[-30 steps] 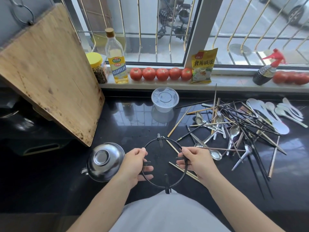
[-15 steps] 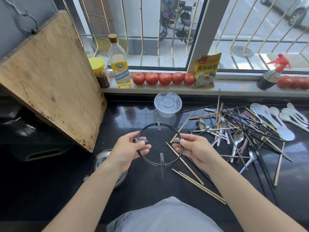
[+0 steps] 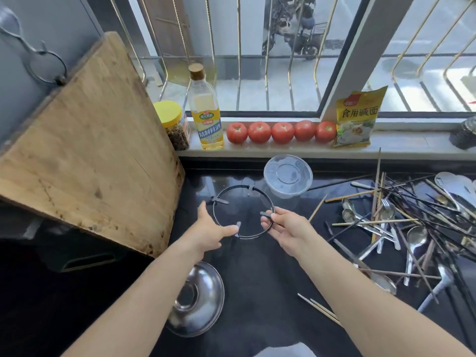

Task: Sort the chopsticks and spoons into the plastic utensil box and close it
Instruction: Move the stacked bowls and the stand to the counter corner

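Observation:
A black wire ring stand [image 3: 242, 188] lies on the dark counter in the middle. My right hand [image 3: 286, 229] pinches its right rim. My left hand [image 3: 210, 229] is at the ring's left side with fingers spread and straight, holding nothing. A tangled heap of chopsticks [image 3: 412, 210] and metal spoons [image 3: 414, 237] covers the counter to the right, with white ceramic spoons [image 3: 456, 188] at its far edge. A pair of wooden chopsticks [image 3: 319, 309] lies near my right forearm. No plastic utensil box is in view.
A clear plastic bowl [image 3: 288, 177] stands just behind the ring. A steel lid [image 3: 195, 298] lies under my left forearm. A large wooden board [image 3: 85, 150] leans at the left. On the sill stand a jar [image 3: 172, 127], an oil bottle [image 3: 206, 112], several tomatoes [image 3: 282, 131] and a yellow packet [image 3: 356, 117].
Both hands carried the ring away from me toward the back of the counter. My left hand has let go of its rim and opened. The view has shifted left.

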{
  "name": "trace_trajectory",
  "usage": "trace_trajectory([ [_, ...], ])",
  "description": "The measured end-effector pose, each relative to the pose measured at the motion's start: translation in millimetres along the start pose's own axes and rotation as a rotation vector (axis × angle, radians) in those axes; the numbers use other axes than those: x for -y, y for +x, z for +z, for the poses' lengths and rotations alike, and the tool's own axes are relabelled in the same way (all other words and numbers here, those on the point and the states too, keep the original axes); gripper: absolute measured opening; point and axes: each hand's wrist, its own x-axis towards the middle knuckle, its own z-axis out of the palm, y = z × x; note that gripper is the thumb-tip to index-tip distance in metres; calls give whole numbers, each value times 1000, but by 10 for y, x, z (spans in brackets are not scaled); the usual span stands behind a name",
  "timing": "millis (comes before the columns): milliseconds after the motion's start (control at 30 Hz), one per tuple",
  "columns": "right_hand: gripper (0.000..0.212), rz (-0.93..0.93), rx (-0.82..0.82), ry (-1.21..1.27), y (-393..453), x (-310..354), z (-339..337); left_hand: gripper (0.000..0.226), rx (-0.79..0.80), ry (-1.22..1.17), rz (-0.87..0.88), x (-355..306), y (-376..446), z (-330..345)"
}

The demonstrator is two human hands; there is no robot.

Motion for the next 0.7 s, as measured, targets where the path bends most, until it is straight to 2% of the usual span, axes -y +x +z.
trace_trajectory([
  [67, 28, -15, 12, 23, 132, -23, 186, 57, 117, -232, -110, -22, 120, -48],
  [100, 27, -14, 8, 29, 202, -34, 272, 36, 131, -278, -134, -37, 189, -95],
  [133, 27, -8, 3, 38, 273, -43, 352, 30, 117, -282, -132, -38, 273, -149],
  [300, 25, 50, -44, 75, 732, -147, 560, 36, -42, -180, -38, -50, 647, -303],
  [400, 34, 61, -57, 16, 975, -222, 661, 44, -108, -78, 6, -16, 785, -338],
  [500, 34, 12, -65, -85, 1148, -239, 798, 50, -200, -30, 31, 84, 950, -415],
  [567, 34, -33, -87, -265, 1253, -253, 892, 45, -272, 34, 46, 114, 981, -457],
  [633, 30, -107, -109, -562, 1305, -275, 974, 35, -315, 67, 41, 147, 951, -492],
  [700, 25, -205, -120, -841, 1368, -305, 1001, 36, -312, 46, 19, 235, 938, -507],
])
